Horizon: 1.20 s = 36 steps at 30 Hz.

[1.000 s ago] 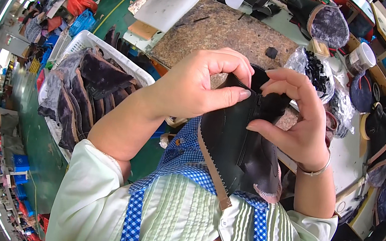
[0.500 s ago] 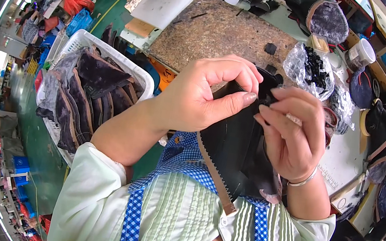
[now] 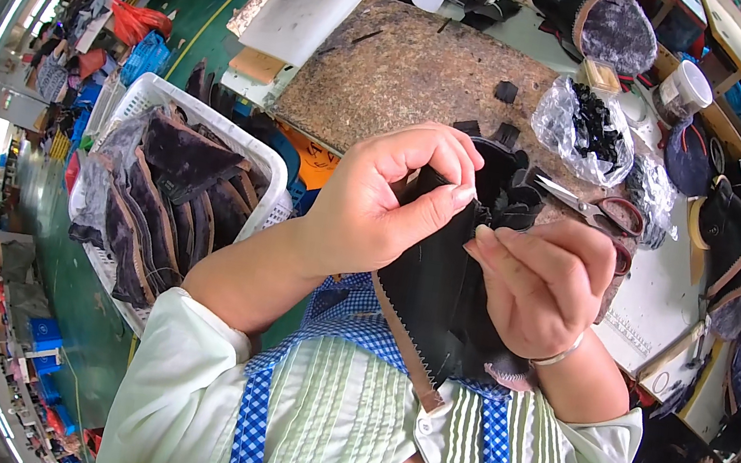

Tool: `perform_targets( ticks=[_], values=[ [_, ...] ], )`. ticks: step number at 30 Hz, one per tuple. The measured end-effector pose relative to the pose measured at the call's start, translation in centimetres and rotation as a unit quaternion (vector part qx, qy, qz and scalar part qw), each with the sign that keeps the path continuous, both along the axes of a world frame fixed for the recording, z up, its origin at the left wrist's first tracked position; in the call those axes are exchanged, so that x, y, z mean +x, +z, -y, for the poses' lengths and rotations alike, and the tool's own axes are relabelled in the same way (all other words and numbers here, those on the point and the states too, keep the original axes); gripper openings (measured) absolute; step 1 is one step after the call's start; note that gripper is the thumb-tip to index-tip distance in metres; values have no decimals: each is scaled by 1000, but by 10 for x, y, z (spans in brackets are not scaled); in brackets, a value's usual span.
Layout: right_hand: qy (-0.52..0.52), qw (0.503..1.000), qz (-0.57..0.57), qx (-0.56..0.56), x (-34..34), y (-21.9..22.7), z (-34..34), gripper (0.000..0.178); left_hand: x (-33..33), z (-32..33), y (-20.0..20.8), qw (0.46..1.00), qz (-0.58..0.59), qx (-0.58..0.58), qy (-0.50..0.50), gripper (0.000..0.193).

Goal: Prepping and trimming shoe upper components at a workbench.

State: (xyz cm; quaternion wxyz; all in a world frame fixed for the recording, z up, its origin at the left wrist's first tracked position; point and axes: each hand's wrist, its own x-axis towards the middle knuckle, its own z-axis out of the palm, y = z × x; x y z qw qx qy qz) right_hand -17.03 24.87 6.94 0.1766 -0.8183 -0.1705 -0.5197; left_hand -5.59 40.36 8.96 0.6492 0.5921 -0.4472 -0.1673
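Observation:
A black boot upper (image 3: 428,284) with a zigzag-cut tan edge hangs in front of my chest. My left hand (image 3: 404,193) pinches its top edge between thumb and curled fingers. Close beside it, my right hand (image 3: 548,284) is closed, thumb and fingertips together at the same edge near a small dark piece; how much it grips there is hidden. Small black pieces (image 3: 519,202) lie just beyond the fingertips. Partly opened scissors (image 3: 578,203) with dark red handles rest on the bench behind my right hand.
A worn brown board (image 3: 397,61) covers the bench, with a white slab (image 3: 314,5) at its left. A clear bag (image 3: 589,135) of black bits sits at right. Stacked boot uppers fill a white basket (image 3: 281,154) on my left. More boots (image 3: 732,245) stand far right.
My right hand has moved down and left, its fingers closing into a tighter pinch. The scissors behind it have come into view. My left hand keeps its hold, slightly lower.

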Motion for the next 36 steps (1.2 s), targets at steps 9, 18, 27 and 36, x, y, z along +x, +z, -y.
perform_targets(
  ticks=[9,18,27,36],
  values=[
    [-41,997,22,-66,-6,-5,1,32,-3,0,-1,998,-56,4,7,10],
    [-27,997,30,-60,4,4,10,31,5,1,-4,996,79,34,-12,7],
    [151,961,-111,204,29,23,16,42,16,3,6,992,109,-17,-68,8],
    [248,898,-332,144,24,37,53,15,28,-2,31,946,315,70,-14,13]
  ],
)
